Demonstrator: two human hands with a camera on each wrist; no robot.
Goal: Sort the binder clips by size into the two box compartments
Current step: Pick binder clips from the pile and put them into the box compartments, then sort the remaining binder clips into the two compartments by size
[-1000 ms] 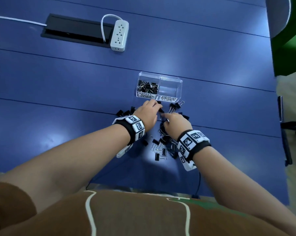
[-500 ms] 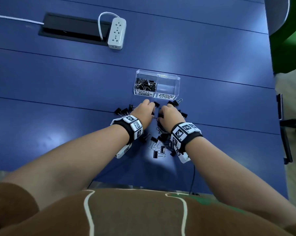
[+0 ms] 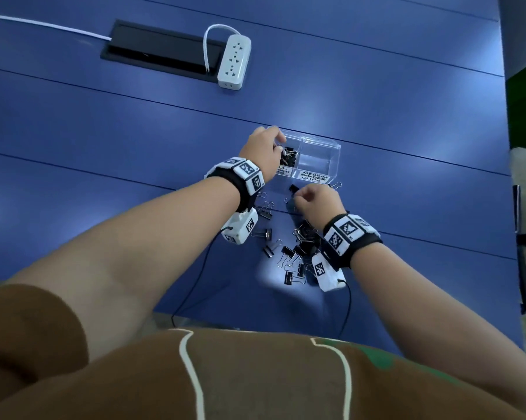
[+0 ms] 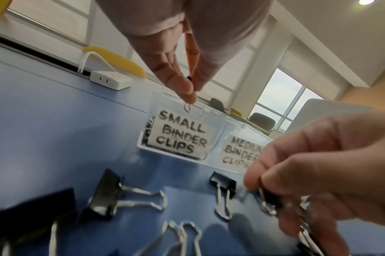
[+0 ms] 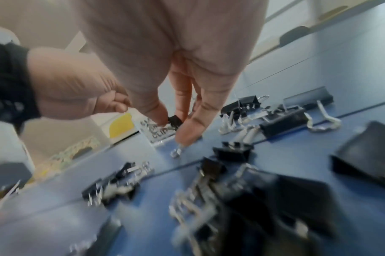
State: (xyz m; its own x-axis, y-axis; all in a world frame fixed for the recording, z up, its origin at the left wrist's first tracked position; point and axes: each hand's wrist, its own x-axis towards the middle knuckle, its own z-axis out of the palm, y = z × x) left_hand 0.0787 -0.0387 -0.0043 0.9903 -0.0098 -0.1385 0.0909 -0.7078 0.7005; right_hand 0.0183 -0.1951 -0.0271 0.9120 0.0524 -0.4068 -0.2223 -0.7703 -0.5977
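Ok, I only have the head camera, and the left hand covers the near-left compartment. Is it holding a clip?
Observer: Yes. The left wrist view shows the left hand pinching a small clip, whose wire loop hangs at the top edge of the box.
Operator: My view cuts off that compartment's label. What does it say?
Observer: The label reads SMALL BINDER CLIPS.
Operator: And is there anything in the right hand's fist?
Observer: The right wrist view shows the right hand pinching a black clip between thumb and fingers.
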